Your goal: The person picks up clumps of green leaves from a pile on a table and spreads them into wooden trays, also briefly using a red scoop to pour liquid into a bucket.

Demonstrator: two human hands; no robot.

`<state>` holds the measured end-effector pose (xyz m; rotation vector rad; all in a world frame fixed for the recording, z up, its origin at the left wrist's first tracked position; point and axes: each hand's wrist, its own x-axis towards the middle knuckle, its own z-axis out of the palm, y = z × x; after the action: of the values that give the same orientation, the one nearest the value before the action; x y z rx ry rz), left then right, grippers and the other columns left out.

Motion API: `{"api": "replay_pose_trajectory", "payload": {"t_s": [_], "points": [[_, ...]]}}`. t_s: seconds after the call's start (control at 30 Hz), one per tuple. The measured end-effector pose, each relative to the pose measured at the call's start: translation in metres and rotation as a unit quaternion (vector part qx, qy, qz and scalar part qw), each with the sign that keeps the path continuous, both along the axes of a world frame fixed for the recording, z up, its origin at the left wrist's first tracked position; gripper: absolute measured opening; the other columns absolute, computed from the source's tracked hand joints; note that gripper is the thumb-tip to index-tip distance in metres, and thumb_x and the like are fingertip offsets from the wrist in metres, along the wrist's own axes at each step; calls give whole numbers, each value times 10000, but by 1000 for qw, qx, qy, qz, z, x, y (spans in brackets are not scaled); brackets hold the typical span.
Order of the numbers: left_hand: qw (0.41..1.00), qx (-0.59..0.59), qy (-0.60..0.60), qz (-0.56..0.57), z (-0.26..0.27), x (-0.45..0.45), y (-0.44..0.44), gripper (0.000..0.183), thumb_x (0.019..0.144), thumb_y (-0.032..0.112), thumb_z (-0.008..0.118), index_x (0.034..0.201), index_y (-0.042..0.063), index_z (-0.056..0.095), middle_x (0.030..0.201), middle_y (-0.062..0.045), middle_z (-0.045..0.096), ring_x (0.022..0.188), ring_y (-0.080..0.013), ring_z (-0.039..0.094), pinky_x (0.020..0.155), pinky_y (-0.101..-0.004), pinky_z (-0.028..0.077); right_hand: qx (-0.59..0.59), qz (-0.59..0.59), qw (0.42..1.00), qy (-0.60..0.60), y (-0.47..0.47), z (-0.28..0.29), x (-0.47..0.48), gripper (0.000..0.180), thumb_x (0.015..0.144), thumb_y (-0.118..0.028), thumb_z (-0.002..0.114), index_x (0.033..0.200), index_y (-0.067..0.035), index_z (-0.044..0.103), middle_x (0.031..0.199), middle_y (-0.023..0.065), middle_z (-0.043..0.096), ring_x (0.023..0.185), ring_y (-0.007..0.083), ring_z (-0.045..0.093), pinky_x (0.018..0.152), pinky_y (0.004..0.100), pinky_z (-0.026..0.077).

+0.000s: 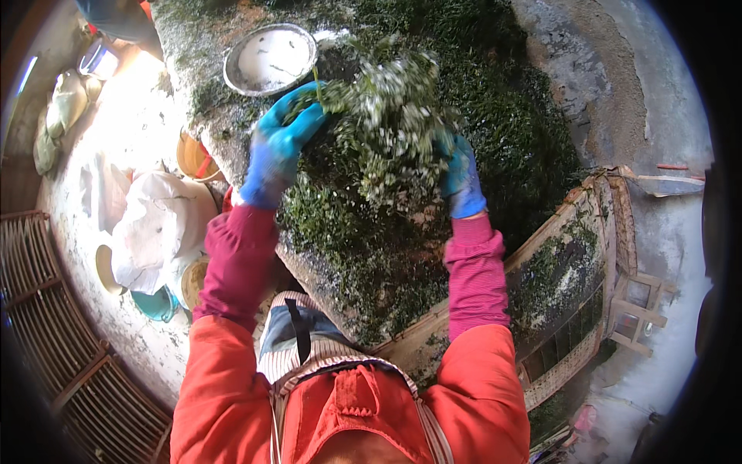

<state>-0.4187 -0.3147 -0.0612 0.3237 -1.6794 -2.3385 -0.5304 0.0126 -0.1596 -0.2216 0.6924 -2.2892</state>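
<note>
A loose clump of chopped-looking leafy greens (394,116), blurred by motion, hangs between my two gloved hands above a broad heap of the same greens (493,116). My left hand (284,133), in a blue glove, curls at the clump's left side with strands between thumb and fingers. On the opposite side, my right hand (459,168) grips into the clump; leaves hide most of its fingers. Just beyond my left hand, a round shallow basin (271,60) holds a white granular substance with a few green bits on it. The heap lies on a pale, rough-surfaced slab (301,272).
White sacks (162,226), an orange-brown bucket (197,156) and a teal basin (155,303) stand on the floor at left. A slatted rack (52,325) is at lower left. At right are a wood-edged bin (556,290) with greens and a small wooden frame (637,313).
</note>
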Motion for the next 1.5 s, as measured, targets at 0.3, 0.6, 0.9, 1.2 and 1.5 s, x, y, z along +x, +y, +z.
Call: {"api": "replay_pose_trajectory", "payload": {"t_s": [0.3, 0.6, 0.9, 1.2, 1.5], "points": [[973, 166, -147, 62, -135, 49, 51, 607, 999, 95, 606, 1523, -14, 319, 1321, -238, 635, 1143, -249, 672, 994, -334, 558, -46, 3, 998, 46, -29, -137, 43, 577, 1084, -116, 406, 1630, -175, 231, 1639, 265, 287, 1317, 288, 548, 1096, 352, 503], [996, -87, 36, 5, -81, 25, -2, 317, 886, 3, 599, 1194, 4, 676, 944, -70, 733, 801, -177, 702, 750, -301, 590, 212, -55, 967, 128, -28, 80, 75, 613, 841, 94, 653, 1428, -38, 540, 1166, 87, 704, 795, 121, 640, 649, 263, 526], [992, 3, -93, 89, -99, 141, 86, 883, 890, 34, 786, 1606, 51, 270, 1426, -111, 559, 1177, -193, 592, 1013, -350, 515, 497, -154, 827, 213, 39, -16, 161, 928, 849, -272, 842, 1585, -42, 326, 1491, 228, 501, 1188, 275, 638, 984, 329, 555], [992, 105, 0, -66, -29, 63, 103, 467, 868, -71, 729, 1301, 15, 576, 1164, -136, 720, 1022, -207, 722, 937, -355, 597, 311, -300, 897, 91, -34, 56, 157, 376, 996, -36, 637, 1367, -2, 584, 1158, 78, 693, 1009, 152, 659, 941, 304, 551], [987, -35, -160, 1, -103, 129, 43, 681, 928, 117, 769, 1495, -28, 420, 1371, -144, 591, 1198, -239, 596, 1061, -358, 487, 363, -470, 802, -59, 37, -34, 224, 555, 988, -318, 703, 1398, 31, 564, 1389, 150, 622, 1235, 236, 626, 1115, 355, 476]]}}
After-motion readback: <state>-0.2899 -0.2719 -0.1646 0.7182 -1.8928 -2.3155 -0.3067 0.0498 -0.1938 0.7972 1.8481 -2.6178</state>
